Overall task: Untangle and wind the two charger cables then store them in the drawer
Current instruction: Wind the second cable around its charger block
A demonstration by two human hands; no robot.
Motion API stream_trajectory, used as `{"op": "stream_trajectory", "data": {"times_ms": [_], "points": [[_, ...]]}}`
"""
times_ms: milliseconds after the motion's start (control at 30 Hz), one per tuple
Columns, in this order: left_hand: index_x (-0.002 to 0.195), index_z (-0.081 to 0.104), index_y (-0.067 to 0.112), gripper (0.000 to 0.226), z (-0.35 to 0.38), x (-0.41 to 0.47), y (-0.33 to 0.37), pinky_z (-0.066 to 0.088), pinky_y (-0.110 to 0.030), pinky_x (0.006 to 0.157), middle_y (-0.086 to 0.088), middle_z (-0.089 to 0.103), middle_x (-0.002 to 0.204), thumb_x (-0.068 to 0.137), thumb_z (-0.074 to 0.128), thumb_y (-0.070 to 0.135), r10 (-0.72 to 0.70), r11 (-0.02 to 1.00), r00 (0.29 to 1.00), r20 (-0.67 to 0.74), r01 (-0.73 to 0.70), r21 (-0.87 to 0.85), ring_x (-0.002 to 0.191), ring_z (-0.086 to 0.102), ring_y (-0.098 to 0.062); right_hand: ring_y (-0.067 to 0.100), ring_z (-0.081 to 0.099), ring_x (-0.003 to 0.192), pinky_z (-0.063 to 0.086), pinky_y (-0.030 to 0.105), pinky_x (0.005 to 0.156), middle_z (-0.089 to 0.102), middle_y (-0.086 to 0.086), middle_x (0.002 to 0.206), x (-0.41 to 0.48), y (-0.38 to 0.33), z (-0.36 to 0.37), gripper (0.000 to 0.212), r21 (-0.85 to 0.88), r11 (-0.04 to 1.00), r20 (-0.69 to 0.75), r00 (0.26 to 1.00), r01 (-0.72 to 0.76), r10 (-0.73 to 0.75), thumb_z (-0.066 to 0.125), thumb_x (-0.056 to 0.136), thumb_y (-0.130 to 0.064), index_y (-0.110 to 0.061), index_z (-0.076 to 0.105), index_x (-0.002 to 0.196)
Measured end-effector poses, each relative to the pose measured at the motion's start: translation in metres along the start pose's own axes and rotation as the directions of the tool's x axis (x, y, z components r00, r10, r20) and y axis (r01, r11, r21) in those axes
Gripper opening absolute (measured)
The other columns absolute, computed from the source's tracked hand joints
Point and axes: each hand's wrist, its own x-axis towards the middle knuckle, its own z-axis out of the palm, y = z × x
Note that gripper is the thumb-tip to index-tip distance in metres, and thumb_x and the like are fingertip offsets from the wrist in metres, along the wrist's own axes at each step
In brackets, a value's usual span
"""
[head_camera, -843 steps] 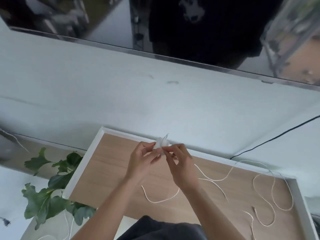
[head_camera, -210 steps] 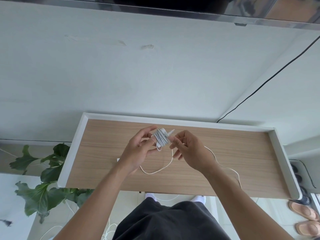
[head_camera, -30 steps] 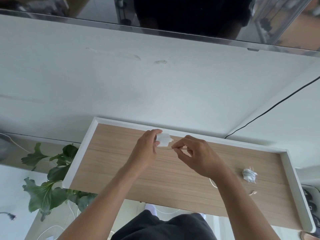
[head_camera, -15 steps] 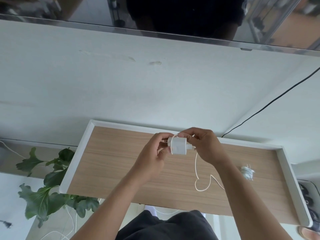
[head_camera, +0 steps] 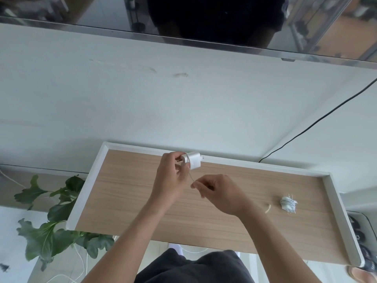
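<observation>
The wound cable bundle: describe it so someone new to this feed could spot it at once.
Find the open drawer with the white rim and wood-grain floor. The wound cable bundle lies on its right part, past the right hand. It is a tight pale coil lying alone, unlike the white charger plug held in the left hand.

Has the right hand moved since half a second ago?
Yes. The right hand has dropped from beside the charger plug at the drawer's back rim toward its middle, pinching the cable.
</observation>
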Motion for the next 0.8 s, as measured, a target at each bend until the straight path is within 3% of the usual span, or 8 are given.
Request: {"op": "stream_trajectory", "data": {"times_ms": [133, 233, 333, 433, 500, 633, 700, 800], "points": [[0.142, 0.062, 0.022, 0.034, -0.003, -0.002, -0.01, 0.062, -0.034, 0.09, 0.006, 0.055, 0.127, 0.109, 0.066, 0.023, 0.088, 0.982, 0.992, 0.087, -0.101, 0.158, 0.102, 0.069, -0.01, 0.004, 0.044, 0.058, 0.038, 0.017, 0.058, 0.058, -0.014, 0.065, -0.007, -0.02, -0.017, 0.019, -0.013, 0.999, 0.001, 0.999, 0.049, -0.049, 0.068, 0.106, -0.035, -0.026, 0.081, 0.096], [0.145, 0.061, 0.023, 0.038, -0.003, -0.006, -0.01, 0.058, -0.036, 0.093, 0.005, 0.053, 0.131, 0.108, 0.064, 0.015, 0.12, 0.956, 0.974, 0.192, -0.166, 0.243, 0.104, 0.068, -0.014, 0.006, 0.042, 0.056, 0.037, 0.018, 0.056, 0.054, -0.017, 0.06, -0.009, -0.034, -0.037, 0.018, -0.054, 0.996, -0.046, 0.996, 0.074, -0.077, 0.07, 0.105, -0.035, -0.026, 0.079, 0.092], [0.146, 0.061, 0.023, 0.038, -0.003, -0.011, -0.005, 0.055, -0.034, 0.1, 0.007, 0.053, 0.133, 0.109, 0.062, 0.015, 0.17, 0.947, 0.948, 0.269, -0.233, 0.223, 0.11, 0.066, -0.01, 0.007, 0.041, 0.053, 0.037, 0.017, 0.054, 0.057, -0.022, 0.058, -0.005, -0.039, -0.051, 0.02, -0.085, 0.993, -0.106, 0.991, 0.076, -0.085, 0.071, 0.105, -0.036, -0.023, 0.078, 0.092], [0.15, 0.06, 0.02, 0.039, -0.003, -0.02, 0.003, 0.054, -0.028, 0.11, 0.012, 0.052, 0.135, 0.112, 0.059, 0.016, 0.201, 0.962, 0.917, 0.344, -0.251, 0.108, 0.12, 0.063, -0.004, 0.009, 0.04, 0.051, 0.037, 0.015, 0.054, 0.056, -0.027, 0.055, 0.001, -0.036, -0.06, 0.018, -0.075, 0.995, -0.16, 0.984, 0.072, -0.083, 0.073, 0.104, -0.035, -0.022, 0.079, 0.094], [0.152, 0.059, 0.015, 0.04, -0.005, -0.025, 0.007, 0.053, -0.025, 0.114, 0.01, 0.053, 0.138, 0.112, 0.058, 0.011, 0.212, 0.974, 0.898, 0.387, -0.224, -0.015, 0.128, 0.064, -0.01, 0.009, 0.041, 0.054, 0.037, 0.015, 0.057, 0.06, -0.029, 0.061, 0.006, -0.028, -0.063, 0.016, -0.035, 0.997, -0.19, 0.979, 0.068, -0.074, 0.076, 0.102, -0.038, -0.024, 0.08, 0.094], [0.148, 0.063, 0.022, 0.04, -0.012, -0.03, 0.015, 0.058, -0.031, 0.11, 0.008, 0.064, 0.138, 0.111, 0.061, 0.007, 0.166, 0.976, 0.916, 0.365, -0.1, -0.193, 0.132, 0.066, -0.018, 0.009, 0.046, 0.065, 0.045, 0.025, 0.071, 0.077, -0.016, 0.095, 0.012, -0.008, -0.067, 0.014, 0.108, 0.994, -0.172, 0.985, 0.015, 0.004, 0.078, 0.098, -0.048, -0.035, 0.084, 0.096], [0.146, 0.065, 0.023, 0.037, -0.013, -0.03, 0.017, 0.059, -0.035, 0.107, 0.005, 0.071, 0.137, 0.111, 0.064, 0.01, 0.127, 0.956, 0.926, 0.356, -0.018, -0.294, 0.129, 0.069, -0.021, 0.004, 0.048, 0.064, 0.043, 0.022, 0.069, 0.077, -0.015, 0.09, 0.011, -0.001, -0.063, 0.014, 0.177, 0.984, -0.141, 0.99, 0.002, 0.024, 0.077, 0.099, -0.046, -0.036, 0.085, 0.096], [0.145, 0.065, 0.016, 0.034, -0.009, -0.03, 0.017, 0.063, -0.043, 0.104, -0.001, 0.075, 0.137, 0.112, 0.064, 0.013, 0.07, 0.904, 0.927, 0.367, 0.097, -0.416, 0.127, 0.072, -0.024, 0.008, 0.052, 0.074, 0.044, 0.028, 0.072, 0.078, 0.004, 0.095, 0.011, 0.007, -0.054, 0.014, 0.214, 0.977, -0.144, 0.989, -0.014, 0.046, 0.074, 0.102, -0.046, -0.041, 0.086, 0.097]]}}
